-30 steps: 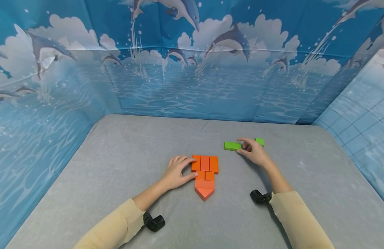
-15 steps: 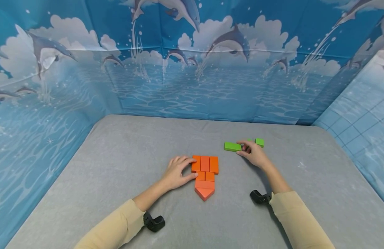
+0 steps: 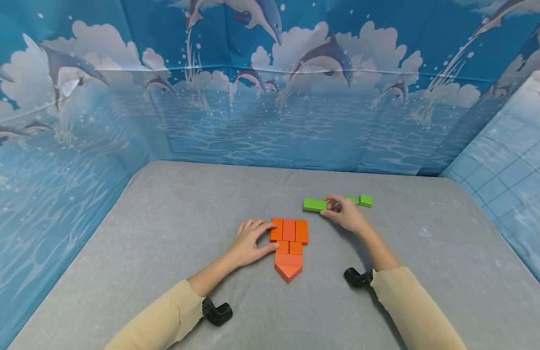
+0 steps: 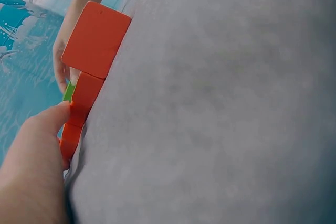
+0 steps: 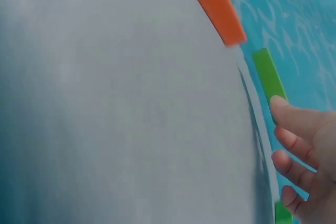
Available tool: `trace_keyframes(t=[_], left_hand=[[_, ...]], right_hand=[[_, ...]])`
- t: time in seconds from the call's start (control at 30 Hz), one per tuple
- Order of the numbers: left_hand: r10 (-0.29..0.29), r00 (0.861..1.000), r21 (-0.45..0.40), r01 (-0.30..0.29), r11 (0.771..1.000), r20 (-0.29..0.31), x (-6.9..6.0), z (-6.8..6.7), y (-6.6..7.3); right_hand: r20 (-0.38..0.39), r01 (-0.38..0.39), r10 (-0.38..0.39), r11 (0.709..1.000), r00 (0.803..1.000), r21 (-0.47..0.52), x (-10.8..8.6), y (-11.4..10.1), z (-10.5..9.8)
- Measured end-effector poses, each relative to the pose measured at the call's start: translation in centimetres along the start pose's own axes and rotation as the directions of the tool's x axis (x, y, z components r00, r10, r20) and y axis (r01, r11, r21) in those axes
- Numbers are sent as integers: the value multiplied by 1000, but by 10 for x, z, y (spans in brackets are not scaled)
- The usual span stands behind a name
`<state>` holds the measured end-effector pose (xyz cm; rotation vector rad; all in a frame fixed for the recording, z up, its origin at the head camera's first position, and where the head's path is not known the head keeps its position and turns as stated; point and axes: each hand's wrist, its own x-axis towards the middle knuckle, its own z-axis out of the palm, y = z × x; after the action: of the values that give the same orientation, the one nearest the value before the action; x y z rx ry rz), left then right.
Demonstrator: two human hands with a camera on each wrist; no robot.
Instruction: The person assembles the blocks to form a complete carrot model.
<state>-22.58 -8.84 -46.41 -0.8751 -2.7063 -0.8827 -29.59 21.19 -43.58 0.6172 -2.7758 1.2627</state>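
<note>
My right hand (image 3: 350, 215) pinches the right end of a long green block (image 3: 314, 204) between thumb and fingers. In the right wrist view the thumb lies on the near side of that green block (image 5: 270, 74). Several orange blocks (image 3: 289, 230) lie fitted together, three side by side at the back and a pointed block (image 3: 288, 271) at the front. At their left side rests my left hand (image 3: 247, 243), its thumb and index finger spread and touching the orange blocks. The left wrist view has the thumb against an orange block (image 4: 86, 100).
Two more green blocks show behind the right hand: a partly hidden one (image 3: 352, 199) and a small one (image 3: 365, 201). A grey cloth (image 3: 187, 194) covers the table. Dolphin-printed curtains (image 3: 252, 121) stand at the back and sides.
My right hand has moved left along with the long green block, bringing it nearer the orange blocks. More of the green block behind that hand shows. The left hand stays in place.
</note>
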Motion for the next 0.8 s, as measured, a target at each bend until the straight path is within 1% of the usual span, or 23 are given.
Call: trace_keyframes(t=[0.1,0.17,0.27,0.4,0.63,0.8], left_hand=[[-3,1000,3,3,1000,0,0,0,0],[-1,1000,2,1,1000,-4,0,0,0],[5,1000,-3,-6,1000,-11,0,0,0],[10,1000,-4,-10,1000,-13,0,0,1],[9,1000,4,-9,1000,-10,1,0,0],[9,1000,11,-9,1000,-18,1,2,-1]], right_hand=[[25,54,-55,998,998,42,5,-7,8],[44,49,-50,998,998,32,9,-11,14],[78,24,-24,1000,997,6,16,-15,22],[105,33,-35,999,994,13,21,-21,30],[133,41,-46,998,990,41,24,-27,35],[164,25,-32,999,986,46,26,-30,36]])
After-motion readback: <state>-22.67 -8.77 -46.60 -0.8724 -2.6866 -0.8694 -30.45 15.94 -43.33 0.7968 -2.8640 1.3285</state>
